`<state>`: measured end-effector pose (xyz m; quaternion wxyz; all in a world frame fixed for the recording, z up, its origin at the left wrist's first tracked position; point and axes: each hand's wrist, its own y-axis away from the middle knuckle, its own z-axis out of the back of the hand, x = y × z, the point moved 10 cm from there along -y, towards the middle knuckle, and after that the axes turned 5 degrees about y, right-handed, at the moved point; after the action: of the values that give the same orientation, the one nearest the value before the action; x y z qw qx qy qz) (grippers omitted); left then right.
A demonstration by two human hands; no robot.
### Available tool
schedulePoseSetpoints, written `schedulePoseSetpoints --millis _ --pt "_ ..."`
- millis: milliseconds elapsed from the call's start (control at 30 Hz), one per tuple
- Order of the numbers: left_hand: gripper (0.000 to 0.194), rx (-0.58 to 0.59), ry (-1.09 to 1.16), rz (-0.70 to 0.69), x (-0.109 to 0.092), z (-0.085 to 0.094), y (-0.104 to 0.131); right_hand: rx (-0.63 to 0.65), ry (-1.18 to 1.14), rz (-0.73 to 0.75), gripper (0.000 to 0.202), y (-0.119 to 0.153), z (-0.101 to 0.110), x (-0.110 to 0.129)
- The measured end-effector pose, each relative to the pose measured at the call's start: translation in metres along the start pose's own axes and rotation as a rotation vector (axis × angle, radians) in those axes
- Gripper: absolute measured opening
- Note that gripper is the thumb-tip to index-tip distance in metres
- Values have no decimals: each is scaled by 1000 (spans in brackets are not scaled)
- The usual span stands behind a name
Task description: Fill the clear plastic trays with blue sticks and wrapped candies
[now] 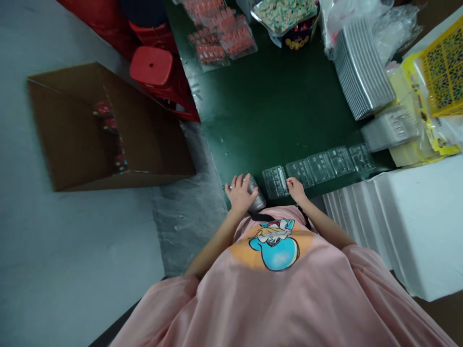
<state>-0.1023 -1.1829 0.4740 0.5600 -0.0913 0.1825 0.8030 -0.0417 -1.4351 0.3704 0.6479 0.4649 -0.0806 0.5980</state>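
Note:
My left hand (240, 194) lies with its fingers spread over a small stack of clear plastic blister trays (258, 198) by the near left corner of the table. To its right, a single clear blister tray (274, 181) lies on the green surface. My right hand (296, 189) has its fingers pinched together at that tray's right edge. Further right, a row of similar clear trays (320, 167) runs along the near table edge, the trays lying close beside one another.
On the green table (275, 106) are packs of red items (217, 36), a tray of small pale-green pieces (285, 14), a tall stack of trays (363, 70) and a yellow basket (444, 67). An open cardboard box (152, 135) and a red stool (152, 65) stand left.

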Motion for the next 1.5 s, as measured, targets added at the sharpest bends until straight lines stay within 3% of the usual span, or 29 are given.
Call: schedulePoseSetpoints --millis 67,133,267,367,500,633,767,900,1133,1267,1400,1500 --pt "59 -3 4 -5 0 0 1 -85 243 146 38 11 7 21" --pt "59 -4 10 -12 -2 0 1 -87 448 292 45 23 -1 44" --pt "61 7 13 -16 -2 0 2 160 648 623 55 42 -51 72" --pt "60 5 11 -18 0 0 3 240 722 709 55 42 -64 65" --pt "61 -1 24 -18 1 0 3 237 741 687 44 39 -48 52" --pt "60 3 45 -21 1 0 3 186 484 651 35 43 -41 78" --pt "57 29 49 -11 3 -1 6 331 26 436 23 32 -78 103" --pt "56 40 28 -3 3 -2 7 554 -309 164 21 23 -116 100" --pt "55 42 57 -31 1 0 9 745 -589 -37 33 35 -122 94" --pt "54 37 79 -45 0 1 10 703 -550 -15 30 34 -123 96" --pt "54 8 102 -36 0 1 11 536 -458 28 18 29 -117 89" --pt "54 -22 115 -6 8 2 16 436 -425 -18 13 28 -107 72"
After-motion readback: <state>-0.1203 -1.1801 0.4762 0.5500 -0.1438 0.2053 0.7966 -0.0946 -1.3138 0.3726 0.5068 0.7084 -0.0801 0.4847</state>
